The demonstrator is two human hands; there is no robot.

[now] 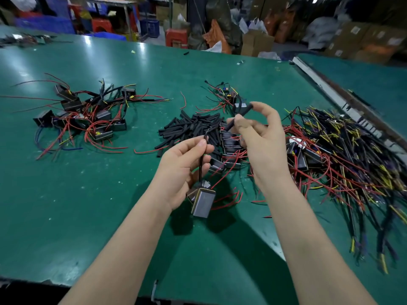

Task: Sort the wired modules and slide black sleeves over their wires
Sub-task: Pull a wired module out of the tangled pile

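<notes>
My left hand (187,164) pinches the black wires of a grey box-shaped module (203,202), which hangs below the palm with red wires trailing right. My right hand (262,137) pinches a black sleeve (239,117) between thumb and fingers, held slanted above the pile. A heap of loose black sleeves (191,128) lies on the green table (88,194) just beyond both hands. A row of modules (229,148) sits between the hands.
A pile of modules with red wires (88,115) lies at the left. A big tangle of red, black and yellow wires (341,155) spreads at the right. A small cluster of parts (226,93) lies farther back. Boxes and crates stand beyond the table.
</notes>
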